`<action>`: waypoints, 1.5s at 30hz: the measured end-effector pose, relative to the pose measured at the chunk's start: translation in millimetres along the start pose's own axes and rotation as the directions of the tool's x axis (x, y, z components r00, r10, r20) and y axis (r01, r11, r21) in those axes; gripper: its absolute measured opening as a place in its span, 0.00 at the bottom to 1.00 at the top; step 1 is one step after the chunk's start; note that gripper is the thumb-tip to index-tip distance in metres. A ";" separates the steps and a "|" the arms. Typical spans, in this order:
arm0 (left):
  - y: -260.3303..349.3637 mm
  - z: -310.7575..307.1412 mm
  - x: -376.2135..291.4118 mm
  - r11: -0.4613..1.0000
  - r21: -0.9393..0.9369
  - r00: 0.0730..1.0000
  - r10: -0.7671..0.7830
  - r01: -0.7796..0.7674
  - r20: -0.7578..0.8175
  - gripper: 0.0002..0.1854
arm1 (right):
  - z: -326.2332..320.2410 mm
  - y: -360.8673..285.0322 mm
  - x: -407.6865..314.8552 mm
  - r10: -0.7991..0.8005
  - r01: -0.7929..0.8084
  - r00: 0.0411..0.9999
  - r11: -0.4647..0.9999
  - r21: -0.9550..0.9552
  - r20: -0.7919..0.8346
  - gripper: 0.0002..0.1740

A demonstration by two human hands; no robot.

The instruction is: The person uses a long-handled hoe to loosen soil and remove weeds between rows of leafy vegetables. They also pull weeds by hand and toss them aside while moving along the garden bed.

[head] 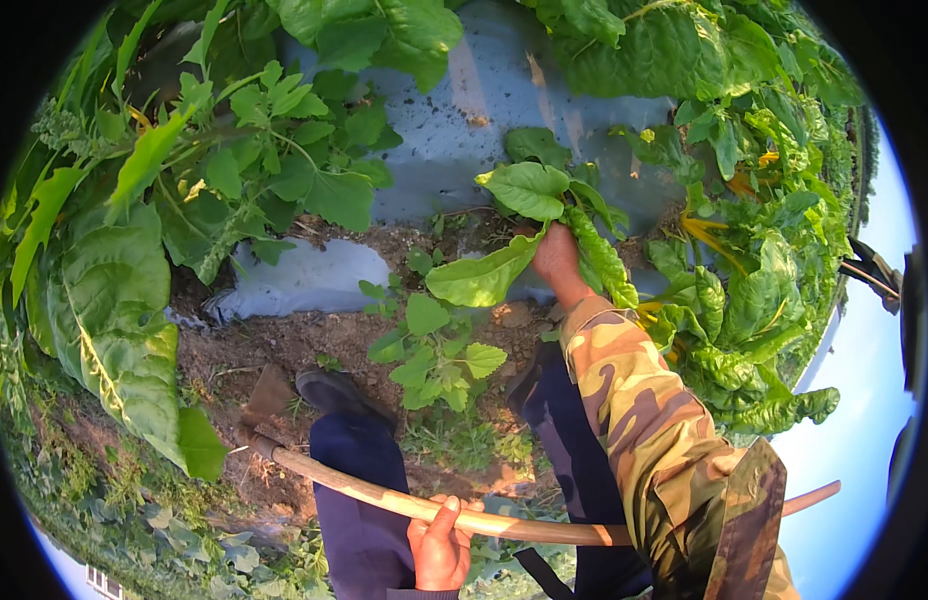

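My left hand [441, 544] is closed around the wooden handle of a hoe [359, 491], which lies across in front of my legs. The hoe's metal blade [269, 394] is at the left, just above the soil beside my shoe. My right hand [560, 259], in a camouflage sleeve, reaches down among the leaves of a green leafy plant [527, 191] at the edge of the plastic mulch. Leaves hide its fingertips, so its grip cannot be made out. A broad-leaved weed [434, 352] grows from the soil between my feet.
Grey plastic mulch film [434, 150] with soil on it covers the bed ahead. Yellow-stemmed chard [764, 300] crowds the right side. Tall leafy plants [246, 150] and a large drooping leaf [118, 322] stand at the left. My shoe [340, 394] rests on bare soil [299, 345].
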State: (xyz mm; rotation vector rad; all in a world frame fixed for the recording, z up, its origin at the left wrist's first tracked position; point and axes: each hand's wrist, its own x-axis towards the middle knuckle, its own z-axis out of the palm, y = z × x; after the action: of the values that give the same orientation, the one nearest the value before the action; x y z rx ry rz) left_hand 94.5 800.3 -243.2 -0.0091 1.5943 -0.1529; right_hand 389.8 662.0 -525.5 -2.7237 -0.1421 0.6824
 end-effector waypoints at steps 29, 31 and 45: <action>0.2 6.7 1.3 1.000 -0.008 1.000 0.017 -0.017 0.011 0.06 | -17.1 -0.8 40.5 -0.018 0.017 1.000 0.998 -0.056 -0.024 0.25; 0.0 6.2 1.4 1.000 -0.003 1.000 0.014 -0.014 -0.002 0.06 | -14.6 2.4 45.2 0.031 -0.031 0.999 0.999 -0.031 0.007 0.23; -3.4 -0.1 4.1 0.999 -0.038 1.000 0.016 -0.015 0.015 0.08 | 62.0 107.1 78.5 -0.179 0.178 0.984 0.981 0.079 0.008 0.27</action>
State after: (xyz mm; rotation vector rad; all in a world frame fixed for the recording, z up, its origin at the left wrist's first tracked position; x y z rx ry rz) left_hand 94.0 796.5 -247.0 -0.0278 1.5816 -0.1102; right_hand 431.3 592.9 -647.8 -2.5923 -0.3516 0.6422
